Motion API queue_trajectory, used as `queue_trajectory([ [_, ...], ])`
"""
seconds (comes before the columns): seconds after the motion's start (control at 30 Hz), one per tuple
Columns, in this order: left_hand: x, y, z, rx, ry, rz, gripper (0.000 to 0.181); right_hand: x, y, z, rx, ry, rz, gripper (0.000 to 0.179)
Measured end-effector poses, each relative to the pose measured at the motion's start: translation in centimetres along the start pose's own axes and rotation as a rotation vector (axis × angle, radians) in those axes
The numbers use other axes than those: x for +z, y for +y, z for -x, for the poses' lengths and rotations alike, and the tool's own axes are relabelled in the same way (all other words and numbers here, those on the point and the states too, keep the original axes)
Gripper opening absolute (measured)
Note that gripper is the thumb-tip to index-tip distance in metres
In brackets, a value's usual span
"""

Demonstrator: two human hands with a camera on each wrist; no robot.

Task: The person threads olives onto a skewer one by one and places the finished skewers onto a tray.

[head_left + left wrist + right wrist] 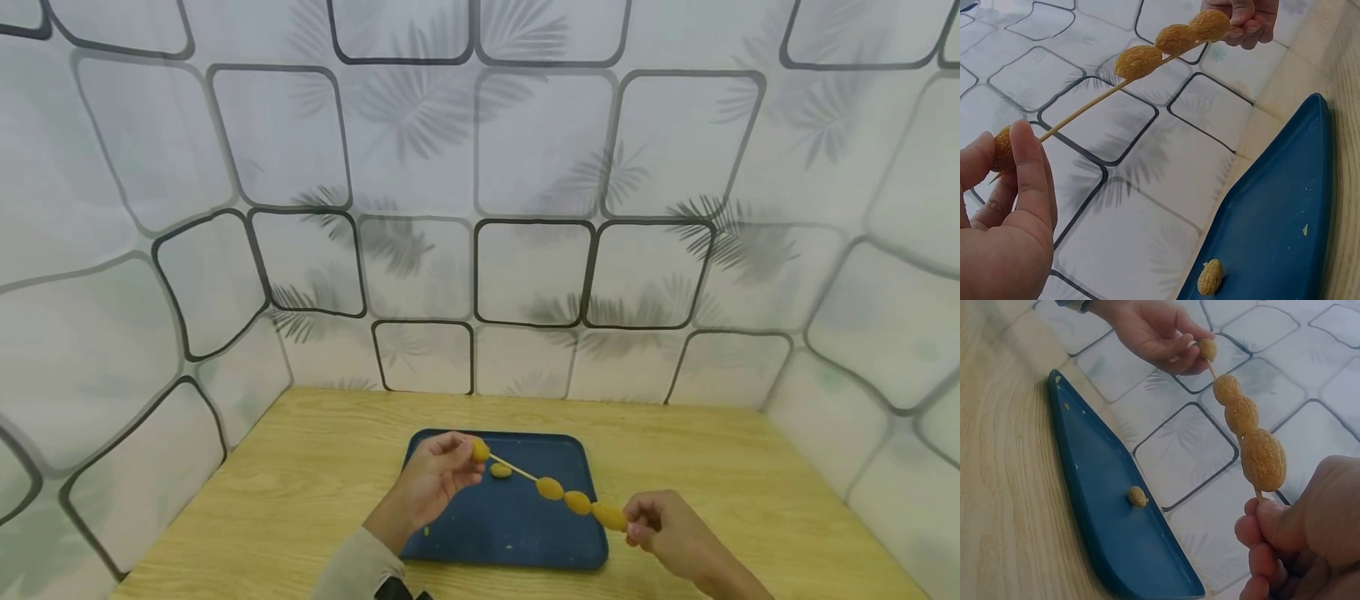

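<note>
On the counter (262, 492), near its back edge, lies a tray (517, 529); above it is the skewer (1085, 110). Left grip (441, 477) pinches a yellow ball (479, 450) at its tip, right grip (673, 529) its other end.

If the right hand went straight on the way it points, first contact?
Most likely the largest yellow-brown food ball, threaded on the skewer just ahead of the right hand. A short bare stretch seems to separate them; exact depth is unclear.
</note>
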State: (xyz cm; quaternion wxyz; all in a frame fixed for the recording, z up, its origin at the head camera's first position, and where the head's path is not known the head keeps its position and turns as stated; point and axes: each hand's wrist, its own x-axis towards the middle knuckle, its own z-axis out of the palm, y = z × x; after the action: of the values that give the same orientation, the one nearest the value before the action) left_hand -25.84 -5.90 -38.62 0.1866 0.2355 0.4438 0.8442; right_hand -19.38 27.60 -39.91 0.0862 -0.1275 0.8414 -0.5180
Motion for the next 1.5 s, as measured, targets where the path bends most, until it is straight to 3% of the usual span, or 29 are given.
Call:
queue_trajectory([
  [0.37, 0.2, -0.1, 0.0, -0.009, -0.016, -0.017, 0.013, 0.2, -0.4, -0.1, -0.025, 0.018, 0.027, 0.009],
  [0.77, 0.6, -0.4, 0.0, -0.018, 0.023, -0.013, 0.012, 0.4, -0.1, -0.1, -0.045, 0.016, -0.013, 0.006],
  [1.03, 0.9, -0.6, -0.1, -0.040, 0.084, -0.020, 0.013, 0.7, -0.5, -0.5, -0.045, 0.028, 0.007, 0.007],
  [1.5, 1.2, -0.7, -0.2, -0.062, 0.097, -0.007, 0.013, 1.1, -1.0, -0.7, -0.029, 0.041, -0.010, 0.009],
])
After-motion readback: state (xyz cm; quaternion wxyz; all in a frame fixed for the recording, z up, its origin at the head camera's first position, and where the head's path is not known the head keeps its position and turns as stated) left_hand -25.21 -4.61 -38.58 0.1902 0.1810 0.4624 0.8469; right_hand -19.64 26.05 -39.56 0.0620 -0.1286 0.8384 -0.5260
